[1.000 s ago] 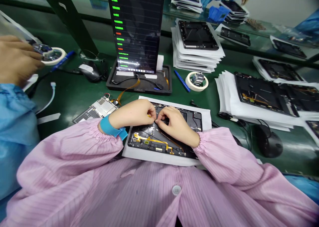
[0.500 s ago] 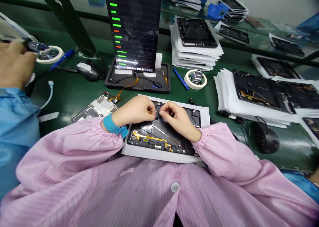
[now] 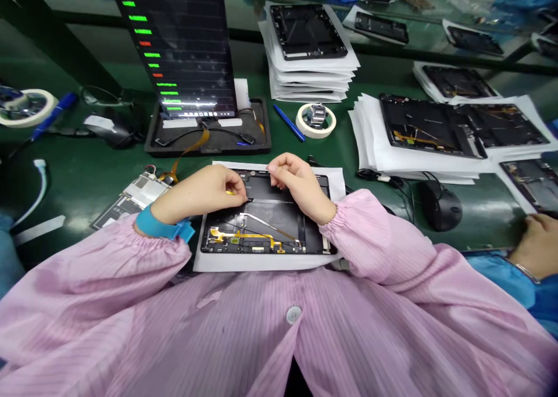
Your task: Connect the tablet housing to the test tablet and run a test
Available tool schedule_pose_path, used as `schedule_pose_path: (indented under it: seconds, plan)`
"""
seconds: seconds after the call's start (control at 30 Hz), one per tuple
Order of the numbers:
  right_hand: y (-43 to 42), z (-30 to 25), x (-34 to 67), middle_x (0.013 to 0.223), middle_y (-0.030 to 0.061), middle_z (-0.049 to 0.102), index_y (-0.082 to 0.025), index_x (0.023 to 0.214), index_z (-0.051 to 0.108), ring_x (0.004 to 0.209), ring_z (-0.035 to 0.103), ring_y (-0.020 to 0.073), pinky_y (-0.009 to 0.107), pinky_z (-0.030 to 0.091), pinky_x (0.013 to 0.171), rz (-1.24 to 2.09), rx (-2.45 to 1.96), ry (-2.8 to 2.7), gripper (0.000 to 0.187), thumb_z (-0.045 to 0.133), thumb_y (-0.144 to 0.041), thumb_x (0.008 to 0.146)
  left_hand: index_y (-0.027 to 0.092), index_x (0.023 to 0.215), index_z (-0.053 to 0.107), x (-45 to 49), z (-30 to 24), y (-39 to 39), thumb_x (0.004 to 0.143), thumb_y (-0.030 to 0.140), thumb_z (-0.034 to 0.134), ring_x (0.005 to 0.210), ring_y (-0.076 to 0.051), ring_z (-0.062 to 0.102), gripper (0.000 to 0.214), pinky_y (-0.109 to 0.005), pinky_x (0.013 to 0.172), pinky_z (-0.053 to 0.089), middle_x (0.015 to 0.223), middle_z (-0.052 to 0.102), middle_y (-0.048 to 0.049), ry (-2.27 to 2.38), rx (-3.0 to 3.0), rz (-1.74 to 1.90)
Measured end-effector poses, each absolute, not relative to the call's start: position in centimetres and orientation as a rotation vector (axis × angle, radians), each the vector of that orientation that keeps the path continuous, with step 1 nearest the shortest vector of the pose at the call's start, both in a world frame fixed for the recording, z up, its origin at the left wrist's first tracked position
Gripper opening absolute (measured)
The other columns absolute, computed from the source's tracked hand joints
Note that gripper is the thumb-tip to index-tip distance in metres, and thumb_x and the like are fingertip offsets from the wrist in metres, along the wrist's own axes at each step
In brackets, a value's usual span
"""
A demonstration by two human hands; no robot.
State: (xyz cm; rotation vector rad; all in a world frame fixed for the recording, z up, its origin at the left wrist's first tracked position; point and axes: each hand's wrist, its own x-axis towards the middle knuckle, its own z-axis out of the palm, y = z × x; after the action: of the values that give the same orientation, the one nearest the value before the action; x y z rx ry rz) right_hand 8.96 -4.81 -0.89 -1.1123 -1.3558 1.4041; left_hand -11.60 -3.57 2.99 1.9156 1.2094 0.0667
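— On the near middle of the green tabletop (image 3: pixel 108 170), what is recorded?
— One opened tablet chassis (image 3: pixel 279 217), lying flat on a white sheet (image 3: pixel 244 263) with its inside showing, just in front of the person. An upright screen (image 3: pixel 183 42) stands to its far left and a tape roll (image 3: pixel 316 120) to its far right.
— The hands?
— Both are over the far half of the chassis. Left hand (image 3: pixel 204 190): grip closed, thumb and forefinger pinching a small yellow piece (image 3: pixel 229 192) just above the dark inner plate. Right hand (image 3: pixel 300 185): grip pinched shut at the far edge; what it pinches is too small to tell.
— Assessment of the work in hand?
— Fine work, in my judgement. Wrists should rest on the chassis frame, the pinch should be light, and the yellow piece should be held low and square to the plate. The yellow flex cable (image 3: pixel 244 235) along the near edge lies apart from both hands and ought not to be dragged.
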Motion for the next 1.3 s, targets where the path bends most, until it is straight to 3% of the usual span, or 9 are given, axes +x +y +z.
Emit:
schedule_pose_path:
  seconds: [0.27,0.33,0.43,0.6,0.73,0.9,1.0,1.13,1.3]
  plan:
    - [-5.2,-0.4,9.2,0.063,-0.0029,0.056,-0.019,0.082,0.055,0.057,0.048,0.0105,0.024,0.037,0.057,1.405,-1.087,-1.411,0.023,0.061,-0.041,0.086,0.015,0.070,0.069,-10.9,3.3,-4.4,0.069,0.017,0.060,0.064,-0.014,0.058,0.009,-0.023,0.061,0.041,0.068,0.067,-0.0002,1.281,1.991,0.151]
    - [-5.0,-0.5,9.3,0.061,-0.0025,0.055,-0.019,0.080,0.055,0.056,0.048,0.0116,0.026,0.036,0.055,1.391,-1.092,-1.440,0.027,0.063,-0.045,0.084,0.016,0.077,0.071,-11.2,3.7,-4.1,0.075,0.021,0.063,0.070,-0.015,0.061,0.010,-0.025,0.067,0.044,0.076,0.070,-0.0019,1.189,2.032,0.162]
    - [-4.5,-0.9,9.4,0.062,-0.0015,0.055,-0.019,0.080,0.055,0.057,0.050,0.0133,0.027,0.037,0.056,1.376,-1.118,-1.487,0.031,0.063,-0.050,0.082,0.017,0.105,0.067,-11.6,4.7,-2.7,0.084,0.035,0.062,0.092,-0.018,0.063,0.028,-0.026,0.080,0.048,0.104,0.069,-0.0061,1.086,2.066,0.370]
    - [-4.4,-0.9,9.3,0.063,-0.0001,0.055,-0.019,0.080,0.056,0.058,0.050,0.0143,0.028,0.037,0.057,1.376,-1.119,-1.526,0.035,0.062,-0.053,0.080,0.006,0.137,0.042,-11.0,5.4,1.7,0.092,0.022,0.043,0.135,-0.027,0.035,0.047,-0.041,0.112,0.031,0.142,0.045,-0.0173,1.737,2.197,0.920]
    - [-4.5,-0.9,9.4,0.062,0.0004,0.056,-0.019,0.081,0.057,0.058,0.050,0.0145,0.028,0.037,0.057,1.359,-1.143,-1.548,0.036,0.061,-0.054,0.081,0.001,0.142,0.031,-10.6,3.5,5.4,0.086,0.015,0.044,0.143,-0.033,0.018,0.059,-0.049,0.113,0.025,0.151,0.030,-0.0201,2.020,2.264,0.941]
    - [-4.3,-1.8,9.2,0.062,0.0001,0.056,-0.018,0.082,0.057,0.059,0.051,0.0143,0.027,0.039,0.057,1.308,-1.113,-1.585,0.035,0.060,-0.053,0.083,0.000,0.139,0.033,-10.2,3.4,6.5,0.086,0.015,0.043,0.141,-0.031,0.022,0.056,-0.047,0.113,0.026,0.148,0.036,-0.0206,2.058,2.356,0.942]
    - [-4.8,-0.8,8.8,0.065,-0.0001,0.057,-0.018,0.085,0.058,0.061,0.054,0.0146,0.028,0.042,0.059,1.152,-1.077,-1.565,0.028,0.059,-0.046,0.087,0.003,0.136,0.037,-8.1,5.7,3.9,0.085,0.016,0.046,0.135,-0.029,0.035,0.053,-0.043,0.108,0.034,0.140,0.047,-0.0196,2.026,2.295,0.950]
    - [-6.7,4.6,10.9,0.074,-0.0003,0.061,-0.020,0.092,0.060,0.067,0.058,0.0139,0.027,0.045,0.064,0.718,-0.895,-1.433,0.010,0.059,-0.030,0.091,0.013,0.121,0.055,-4.0,7.3,-0.8,0.088,0.021,0.049,0.107,-0.025,0.059,0.034,-0.035,0.094,0.046,0.112,0.065,-0.0121,1.716,2.319,0.686]
    - [-8.7,11.1,18.2,0.088,0.0020,0.065,-0.021,0.094,0.063,0.079,0.061,0.0165,0.029,0.046,0.071,0.207,-1.106,-1.672,0.006,0.058,-0.022,0.090,0.015,0.093,0.065,-1.3,3.9,-2.6,0.088,0.024,0.057,0.096,-0.026,0.058,0.013,-0.036,0.085,0.046,0.096,0.066,-0.0095,1.556,2.486,0.449]
